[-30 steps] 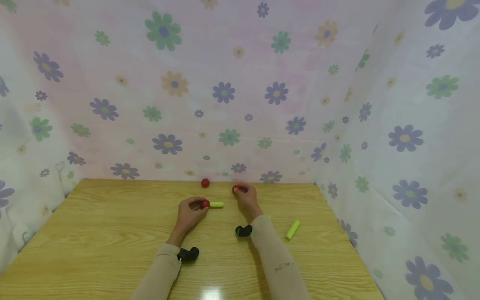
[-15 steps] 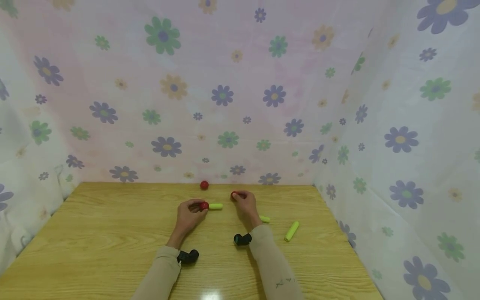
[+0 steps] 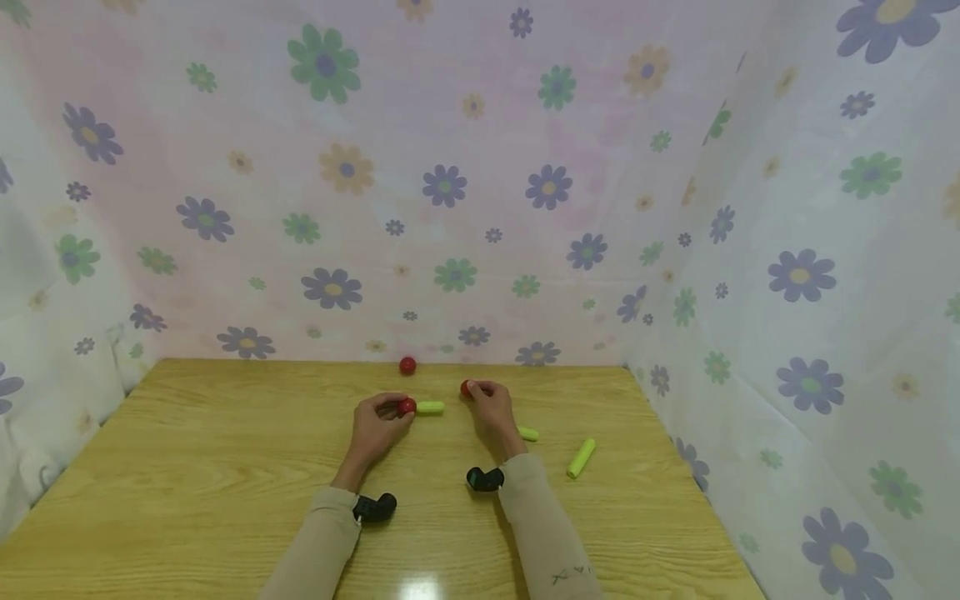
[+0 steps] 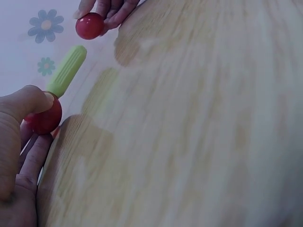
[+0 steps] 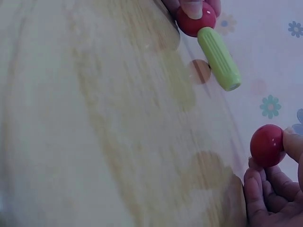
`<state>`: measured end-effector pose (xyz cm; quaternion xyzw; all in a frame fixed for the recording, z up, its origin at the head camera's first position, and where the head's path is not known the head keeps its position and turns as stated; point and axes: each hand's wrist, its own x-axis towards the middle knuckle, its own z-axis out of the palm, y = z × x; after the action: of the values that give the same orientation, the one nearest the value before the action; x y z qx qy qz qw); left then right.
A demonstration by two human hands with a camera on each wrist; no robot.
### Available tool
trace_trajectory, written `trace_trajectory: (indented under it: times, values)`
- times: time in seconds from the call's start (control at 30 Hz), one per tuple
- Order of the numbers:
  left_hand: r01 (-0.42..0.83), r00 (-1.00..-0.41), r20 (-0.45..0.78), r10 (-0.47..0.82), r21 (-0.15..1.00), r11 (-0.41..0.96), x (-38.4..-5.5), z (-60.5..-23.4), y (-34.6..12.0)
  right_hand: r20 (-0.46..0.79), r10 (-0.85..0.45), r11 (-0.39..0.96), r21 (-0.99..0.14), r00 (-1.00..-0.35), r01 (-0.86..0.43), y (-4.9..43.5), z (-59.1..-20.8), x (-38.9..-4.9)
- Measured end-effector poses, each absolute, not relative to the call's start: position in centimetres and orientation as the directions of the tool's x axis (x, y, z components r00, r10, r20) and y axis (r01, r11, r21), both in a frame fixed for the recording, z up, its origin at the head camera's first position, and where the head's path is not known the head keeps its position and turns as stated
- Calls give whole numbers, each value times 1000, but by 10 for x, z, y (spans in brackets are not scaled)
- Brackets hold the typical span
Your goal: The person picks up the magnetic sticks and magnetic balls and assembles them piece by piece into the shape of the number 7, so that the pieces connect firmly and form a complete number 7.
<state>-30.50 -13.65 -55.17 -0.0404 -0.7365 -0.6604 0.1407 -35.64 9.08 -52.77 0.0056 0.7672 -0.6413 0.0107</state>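
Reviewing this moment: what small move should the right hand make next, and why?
Probably move the right hand left until its red ball meets the free end of the green stick. The left hand pinches a second red ball with the stick jutting from it, and that free end points toward the right hand's ball, a visible gap between them.

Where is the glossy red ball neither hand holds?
In the head view, left of centre, the loose red ball sits by the far edge of the wood-grained table, beyond the left hand.
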Motion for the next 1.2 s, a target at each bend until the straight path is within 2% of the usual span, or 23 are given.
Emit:
trace_trajectory:
  times: [0.63,1.2]
  values:
    - [248,-955,265,-133,960,130,-306,-549,-136,52,-27,275,-960,-998,-57,89,-530,-337]
    - [220,-967,227,-118,973,76,-304,-550,-135,75,-79,234,-968,-994,-91,92,-529,-327]
